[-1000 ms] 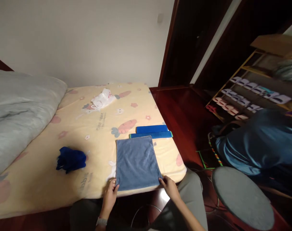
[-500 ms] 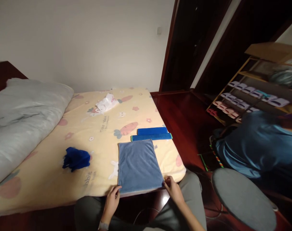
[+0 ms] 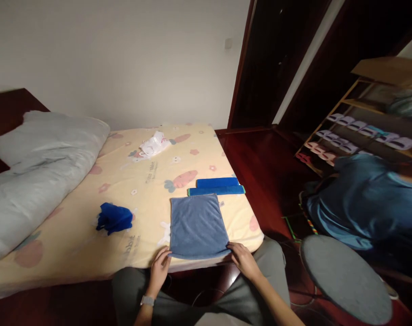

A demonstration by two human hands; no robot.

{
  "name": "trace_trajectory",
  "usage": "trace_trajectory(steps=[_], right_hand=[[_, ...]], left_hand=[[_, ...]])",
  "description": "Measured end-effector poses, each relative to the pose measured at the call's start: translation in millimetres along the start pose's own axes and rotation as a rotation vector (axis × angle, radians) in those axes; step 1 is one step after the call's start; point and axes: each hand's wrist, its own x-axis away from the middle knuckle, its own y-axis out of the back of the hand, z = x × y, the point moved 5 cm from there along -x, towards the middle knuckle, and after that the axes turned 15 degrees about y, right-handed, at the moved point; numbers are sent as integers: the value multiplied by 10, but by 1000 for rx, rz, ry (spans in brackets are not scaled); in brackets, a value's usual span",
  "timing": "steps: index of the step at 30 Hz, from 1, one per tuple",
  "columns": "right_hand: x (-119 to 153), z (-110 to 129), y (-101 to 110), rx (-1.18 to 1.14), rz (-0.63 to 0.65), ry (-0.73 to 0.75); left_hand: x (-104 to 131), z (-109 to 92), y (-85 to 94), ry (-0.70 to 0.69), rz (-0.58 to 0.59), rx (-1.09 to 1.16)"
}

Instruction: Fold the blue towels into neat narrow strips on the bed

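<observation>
Cloth point(image 3: 199, 226) lies spread at the front edge of the bed point(image 3: 73, 258), near its right corner. Left hand point(image 3: 160, 268) and right hand point(image 3: 245, 261) each pinch one near corner. It looks light, soft, hardly fragile; corners seem the best hold, since it may sag.

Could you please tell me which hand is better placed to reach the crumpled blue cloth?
Likely the left hand: the crumpled blue cloth lies on its side, while the right hand is farther off, beyond the grey-blue cloth. Both hold near corners of that cloth, so either must first let go.
</observation>
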Motion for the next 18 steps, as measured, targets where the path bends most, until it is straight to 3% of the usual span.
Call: trace_trajectory(steps=[7, 13, 18], right_hand=[[-40, -93, 57, -82, -28, -28], [-203, -247, 18, -245, -169, -130], [-388, -337, -11, -228, -139, -241]], left_hand=[[-133, 76, -100, 172, 141, 225], [-229, 167, -161, 280, 68, 262], [-326, 133, -216, 263, 42, 236]])
